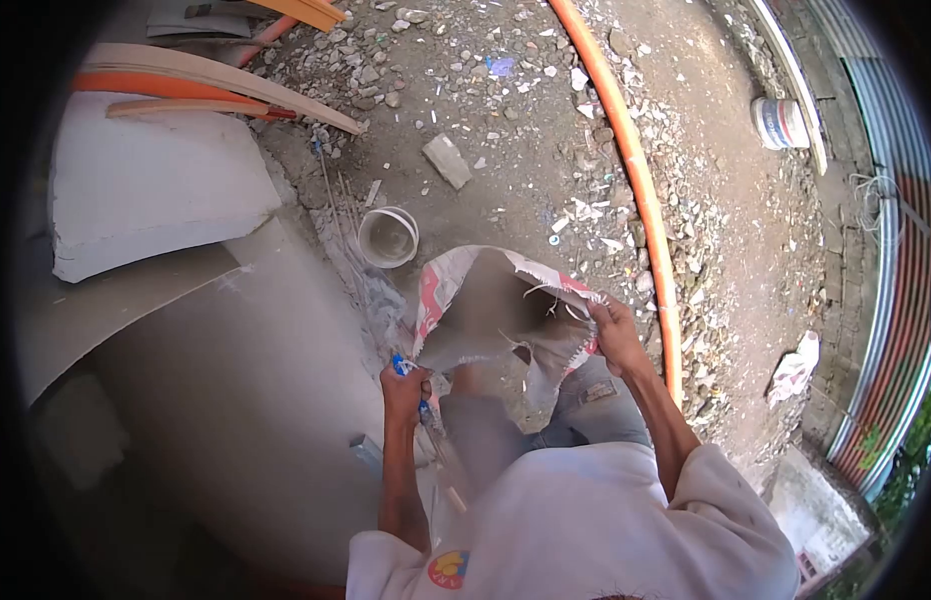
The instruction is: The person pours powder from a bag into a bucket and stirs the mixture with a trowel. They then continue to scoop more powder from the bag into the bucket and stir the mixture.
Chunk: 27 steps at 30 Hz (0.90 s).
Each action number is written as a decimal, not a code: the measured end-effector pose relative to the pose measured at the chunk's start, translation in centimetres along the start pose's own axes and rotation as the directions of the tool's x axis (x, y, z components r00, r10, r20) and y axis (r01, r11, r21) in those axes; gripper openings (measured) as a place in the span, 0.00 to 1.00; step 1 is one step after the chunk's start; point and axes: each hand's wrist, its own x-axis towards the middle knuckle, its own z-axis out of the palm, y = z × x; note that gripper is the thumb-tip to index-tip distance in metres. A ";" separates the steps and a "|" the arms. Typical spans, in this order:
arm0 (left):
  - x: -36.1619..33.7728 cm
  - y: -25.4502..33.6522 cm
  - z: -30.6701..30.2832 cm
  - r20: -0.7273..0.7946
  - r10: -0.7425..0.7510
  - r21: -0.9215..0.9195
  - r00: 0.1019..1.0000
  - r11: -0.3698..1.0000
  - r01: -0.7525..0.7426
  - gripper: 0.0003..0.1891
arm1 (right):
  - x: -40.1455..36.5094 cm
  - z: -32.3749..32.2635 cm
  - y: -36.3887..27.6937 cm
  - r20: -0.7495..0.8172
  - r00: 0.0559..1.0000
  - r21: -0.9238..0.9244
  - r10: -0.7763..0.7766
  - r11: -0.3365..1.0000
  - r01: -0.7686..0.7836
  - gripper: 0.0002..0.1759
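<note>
A torn open cement sack, grey inside with red and white print, hangs in front of my legs. My right hand is closed on its frayed right edge. My left hand sits at the sack's lower left corner and grips a small blue-handled tool whose thin shaft points down toward my knee. Whether the left hand also pinches the sack I cannot tell.
A small white bucket stands on the rubble-strewn ground beyond the sack. An orange pipe curves along the right. A smooth concrete wall and white slab fill the left. Another bucket lies far right near corrugated sheeting.
</note>
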 end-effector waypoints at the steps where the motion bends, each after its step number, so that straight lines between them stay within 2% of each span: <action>1: 1.8 -0.5 2.2 0.002 0.007 -0.003 1.000 1.000 -0.007 0.02 | 1.3 -1.3 -1.1 0.000 1.000 -0.036 0.023 0.999 -0.023 0.12; 2: 3.9 -1.2 4.3 0.004 0.019 -0.006 1.000 1.000 -0.019 0.02 | 2.5 -2.6 -2.3 0.000 0.999 -0.072 0.045 0.996 -0.045 0.11; 4: 6.7 -2.4 8.2 -0.005 0.019 0.004 1.000 1.000 -0.019 0.02 | 6.0 -4.3 0.3 -0.024 0.994 0.175 0.106 0.979 -0.100 0.13; 7: 11.7 -3.4 13.9 -0.015 0.018 0.020 1.000 1.000 -0.017 0.02 | 11.5 -6.4 3.0 -0.005 1.000 0.190 0.024 0.982 -0.023 0.10; 9: 15.1 -5.4 17.3 -0.016 -0.006 0.009 1.000 1.000 0.006 0.02 | 15.3 -7.8 5.6 -0.013 1.000 0.081 -0.020 0.996 0.021 0.10; 10: 17.4 -7.2 18.6 0.011 0.073 0.086 0.997 0.994 -0.074 0.05 | 16.9 -8.2 6.2 0.007 0.999 0.081 0.034 0.996 -0.034 0.10; 12: 18.8 -7.5 22.1 0.024 0.084 0.047 0.996 0.995 -0.085 0.05 | 21.2 -8.6 8.8 -0.015 0.997 0.013 -0.075 0.997 0.075 0.11; 13: 18.8 -8.0 23.2 0.021 0.076 0.035 0.997 0.996 -0.076 0.05 | 22.5 -9.4 10.2 0.029 0.998 -0.028 -0.064 0.997 0.065 0.11; 14: 17.8 -9.5 23.0 0.000 0.120 0.146 0.993 0.982 -0.119 0.05 | 23.6 -9.9 10.7 0.074 0.996 -0.070 -0.054 0.996 0.059 0.12; 15: 17.2 -10.0 23.0 -0.004 0.184 0.252 0.983 0.951 -0.177 0.05 | 22.9 -10.2 9.0 0.117 0.992 -0.049 0.037 0.998 -0.031 0.12; 16: 18.2 -9.0 23.9 0.010 0.292 0.338 0.956 0.899 -0.279 0.05 | 23.1 -10.2 8.7 0.100 0.994 -0.045 0.045 0.998 -0.041 0.13; 19: 13.7 -6.9 23.4 -0.058 0.096 0.058 0.994 0.994 -0.092 0.05 | 22.0 -10.9 8.3 0.059 0.986 0.025 0.154 0.987 -0.156 0.15; 20: 14.5 -9.6 22.0 -0.114 0.074 0.084 0.991 0.994 -0.064 0.07 | 22.6 -11.5 9.1 0.083 0.984 -0.027 0.158 0.987 -0.156 0.16; 21: 15.0 -12.7 20.4 -0.158 0.021 0.026 0.987 1.000 -0.017 0.07 | 21.7 -10.9 7.9 0.072 0.997 -0.013 0.011 1.000 -0.010 0.20; 23: 16.9 -18.2 18.6 -0.184 -0.070 -0.093 0.981 0.994 0.053 0.08 | 22.4 -10.9 10.2 -0.025 0.987 -0.164 -0.160 0.974 0.153 0.26; 25: 18.4 -22.2 17.3 -0.175 -0.160 0.123 0.971 0.976 0.183 0.08 | 20.7 -10.4 9.8 -0.070 0.981 -0.201 -0.179 0.966 0.162 0.33; 26: 19.4 -24.8 16.3 -0.173 -0.215 0.221 0.961 0.942 0.250 0.09 | 19.6 -9.7 9.3 -0.143 0.975 -0.269 -0.171 0.955 0.128 0.34; 27: 21.1 -28.1 14.8 -0.156 -0.221 0.342 0.963 0.902 0.262 0.11 | 18.6 -9.1 9.5 -0.164 0.971 -0.249 -0.173 0.960 0.129 0.35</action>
